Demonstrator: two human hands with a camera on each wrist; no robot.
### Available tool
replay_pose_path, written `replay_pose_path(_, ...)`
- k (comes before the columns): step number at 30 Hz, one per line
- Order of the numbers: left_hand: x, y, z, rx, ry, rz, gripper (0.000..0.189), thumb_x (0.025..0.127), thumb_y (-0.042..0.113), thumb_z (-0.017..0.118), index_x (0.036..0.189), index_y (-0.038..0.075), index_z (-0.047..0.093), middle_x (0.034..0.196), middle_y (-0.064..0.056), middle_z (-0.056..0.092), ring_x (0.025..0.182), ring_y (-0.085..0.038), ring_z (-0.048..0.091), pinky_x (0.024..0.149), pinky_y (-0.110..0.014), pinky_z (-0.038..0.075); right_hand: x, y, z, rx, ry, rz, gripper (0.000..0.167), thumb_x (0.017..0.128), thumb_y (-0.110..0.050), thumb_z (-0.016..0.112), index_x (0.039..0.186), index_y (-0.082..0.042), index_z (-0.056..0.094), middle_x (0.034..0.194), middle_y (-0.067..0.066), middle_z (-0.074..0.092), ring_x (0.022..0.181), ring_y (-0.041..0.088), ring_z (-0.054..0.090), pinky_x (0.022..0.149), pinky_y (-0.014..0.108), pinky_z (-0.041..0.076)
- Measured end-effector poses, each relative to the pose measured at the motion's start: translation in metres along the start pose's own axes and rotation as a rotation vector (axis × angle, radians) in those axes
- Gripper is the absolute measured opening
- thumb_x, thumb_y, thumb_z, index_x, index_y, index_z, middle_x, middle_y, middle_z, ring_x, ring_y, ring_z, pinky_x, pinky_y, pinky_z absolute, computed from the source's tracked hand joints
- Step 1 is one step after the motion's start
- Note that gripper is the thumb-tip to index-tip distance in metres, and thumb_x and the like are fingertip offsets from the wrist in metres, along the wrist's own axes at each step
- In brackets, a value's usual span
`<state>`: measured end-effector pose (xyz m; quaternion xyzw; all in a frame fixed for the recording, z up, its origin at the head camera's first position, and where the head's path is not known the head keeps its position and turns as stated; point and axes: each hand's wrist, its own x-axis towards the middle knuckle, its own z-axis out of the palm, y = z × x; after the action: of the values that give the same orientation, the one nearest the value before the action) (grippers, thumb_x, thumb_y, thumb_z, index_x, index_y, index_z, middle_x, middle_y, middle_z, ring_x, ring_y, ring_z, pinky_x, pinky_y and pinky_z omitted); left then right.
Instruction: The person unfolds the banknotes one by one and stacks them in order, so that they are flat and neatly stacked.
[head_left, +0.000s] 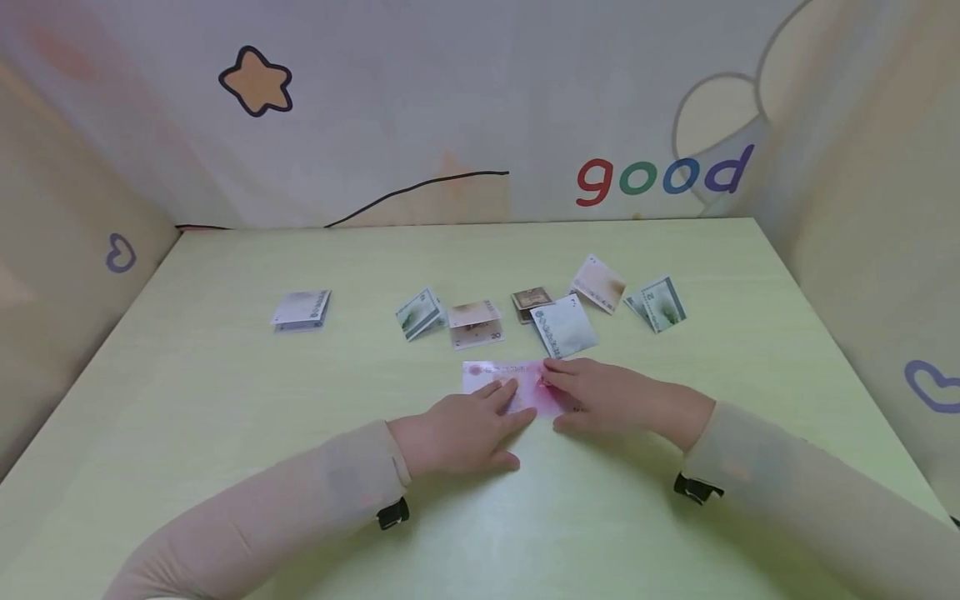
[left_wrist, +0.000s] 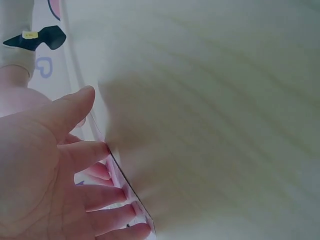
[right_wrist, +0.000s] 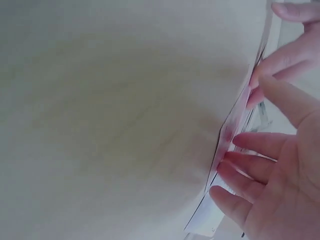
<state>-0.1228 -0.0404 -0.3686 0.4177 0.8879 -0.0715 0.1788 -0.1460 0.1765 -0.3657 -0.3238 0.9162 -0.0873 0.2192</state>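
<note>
A pink banknote (head_left: 531, 379) lies lengthwise on the pale table in front of the person, with a fold running across it. Over its left part and near edge, the left hand (head_left: 468, 429) rests with fingers spread and straight, palm down. The right hand (head_left: 611, 396) covers the right end, its extended fingers touching the paper. From the left wrist view, the fingertips of the left hand (left_wrist: 55, 170) meet the note's edge. In the right wrist view the pink note (right_wrist: 225, 132) bends up slightly near the fingertips of the right hand (right_wrist: 280, 175).
Several folded banknotes stand or lie beyond the hands: a pale one (head_left: 300, 310) at far left, a green one (head_left: 420, 314), a brownish-pink one (head_left: 476, 325), a brown one (head_left: 531, 298) partly behind a whitish one (head_left: 566, 327), a pinkish one (head_left: 600, 283) and another green one (head_left: 660, 304).
</note>
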Motion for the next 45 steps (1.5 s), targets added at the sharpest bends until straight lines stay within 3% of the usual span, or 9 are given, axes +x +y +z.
replay_pose_path(10, -0.003, 0.003, 0.002, -0.013, -0.033, 0.012, 0.067, 0.091, 0.059, 0.042, 0.148, 0.026, 0.028, 0.153, -0.012, 0.016, 0.138, -0.027, 0.021, 0.085, -0.035, 0.05, 0.01, 0.009, -0.001, 0.08, 0.039, -0.001, 0.063, 0.092, -0.039, 0.056, 0.143, -0.006, 0.037, 0.151, 0.014, 0.025, 0.137, 0.032, 0.023, 0.106, 0.048, 0.026)
replay_pose_path(18, -0.007, 0.007, 0.0, 0.005, -0.031, 0.019, 0.066, 0.091, 0.059, 0.041, 0.147, 0.026, 0.029, 0.153, -0.012, 0.016, 0.138, -0.026, 0.022, 0.086, -0.035, 0.049, 0.002, -0.012, 0.008, -0.075, 0.013, -0.117, 0.055, 0.095, -0.023, 0.053, 0.144, -0.007, 0.034, 0.151, 0.007, 0.028, 0.137, 0.028, 0.025, 0.107, 0.046, 0.027)
replay_pose_path(25, -0.007, 0.014, 0.0, 0.016, -0.06, -0.003, 0.078, 0.088, 0.068, 0.036, 0.149, 0.023, 0.023, 0.155, -0.014, 0.007, 0.14, -0.029, 0.014, 0.084, -0.036, 0.05, 0.002, -0.017, 0.008, -0.198, 0.019, -0.097, 0.051, 0.097, -0.021, 0.05, 0.143, -0.005, 0.036, 0.149, 0.008, 0.031, 0.135, 0.029, 0.029, 0.105, 0.045, 0.03)
replay_pose_path(30, -0.01, 0.013, 0.006, 0.036, -0.065, 0.009, 0.084, 0.086, 0.071, 0.033, 0.15, 0.018, 0.02, 0.154, -0.016, 0.004, 0.14, -0.031, 0.009, 0.1, -0.039, 0.039, 0.004, -0.022, 0.005, -0.202, -0.007, -0.062, 0.052, 0.096, -0.022, 0.051, 0.143, -0.006, 0.035, 0.15, 0.007, 0.029, 0.135, 0.028, 0.029, 0.105, 0.045, 0.031)
replay_pose_path(36, -0.011, 0.013, 0.01, 0.058, -0.041, 0.041, 0.085, 0.087, 0.069, 0.033, 0.15, 0.014, 0.019, 0.153, -0.019, 0.005, 0.139, -0.034, 0.009, 0.109, -0.039, 0.024, 0.011, -0.025, 0.006, -0.229, -0.011, -0.017, 0.057, 0.095, -0.028, 0.053, 0.144, -0.006, 0.033, 0.151, 0.007, 0.027, 0.134, 0.029, 0.031, 0.103, 0.044, 0.034)
replay_pose_path(45, -0.012, 0.012, 0.008, 0.004, -0.063, 0.03, 0.087, 0.086, 0.069, 0.036, 0.15, 0.013, 0.016, 0.155, -0.015, 0.002, 0.14, -0.032, 0.006, 0.109, -0.041, 0.022, 0.014, -0.028, 0.001, -0.217, -0.044, -0.005, 0.057, 0.095, -0.027, 0.054, 0.144, -0.006, 0.034, 0.151, 0.008, 0.027, 0.131, 0.031, 0.034, 0.099, 0.044, 0.039)
